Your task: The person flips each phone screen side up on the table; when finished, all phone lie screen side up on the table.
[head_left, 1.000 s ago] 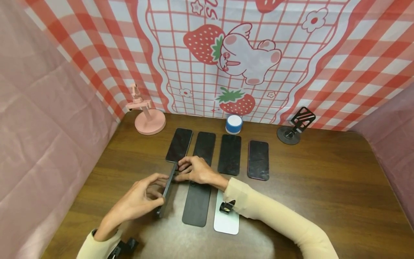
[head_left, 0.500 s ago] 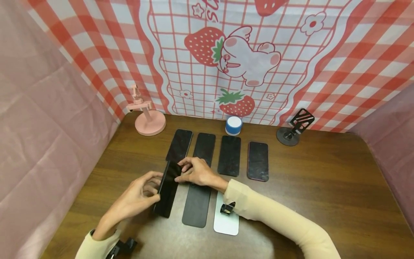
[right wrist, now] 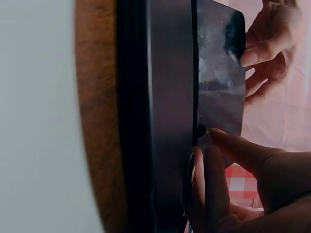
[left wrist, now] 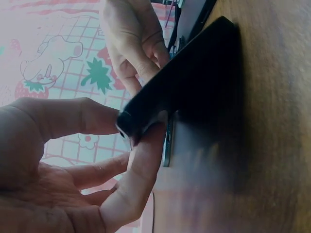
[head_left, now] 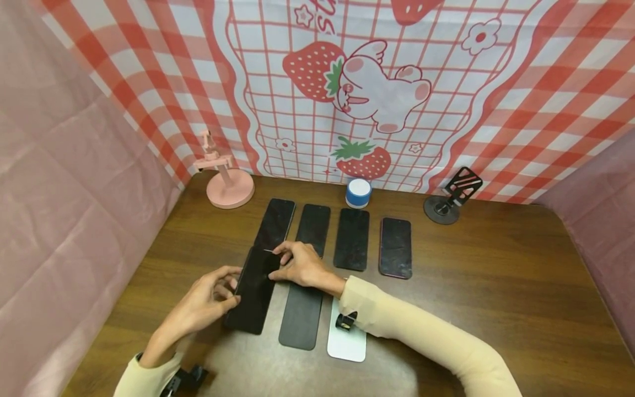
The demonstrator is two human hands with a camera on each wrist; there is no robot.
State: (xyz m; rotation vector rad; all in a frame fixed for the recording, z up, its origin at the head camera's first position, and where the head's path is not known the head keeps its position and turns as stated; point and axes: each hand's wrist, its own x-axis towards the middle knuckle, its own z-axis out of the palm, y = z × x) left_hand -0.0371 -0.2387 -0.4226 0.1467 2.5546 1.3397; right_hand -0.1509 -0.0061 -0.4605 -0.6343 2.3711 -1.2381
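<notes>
A black smartphone [head_left: 254, 295] leans at the front left, glossy dark screen facing up, its left long edge raised off the table. My left hand [head_left: 203, 300] grips that raised edge between thumb and fingers, as the left wrist view also shows. The right hand [head_left: 303, 266] pinches the same phone near its top right corner. Directly right of it lies a dark grey phone [head_left: 300, 322], its top end hidden under the right hand. Beside that, a pale mint phone [head_left: 344, 344] is partly covered by the right wrist.
Behind lie several dark-screened phones in a row, from the leftmost phone [head_left: 275, 223] to a pink-edged phone [head_left: 396, 247]. A pink stand [head_left: 230, 188], a blue-and-white round tub [head_left: 359, 193] and a black stand [head_left: 442, 209] line the back, before a strawberry-print cloth [head_left: 317, 71].
The held phone has turned from standing on its edge, almost side-on, to leaning back with its screen facing up. My left hand has moved slightly left and down; the right hand stays nearly in place.
</notes>
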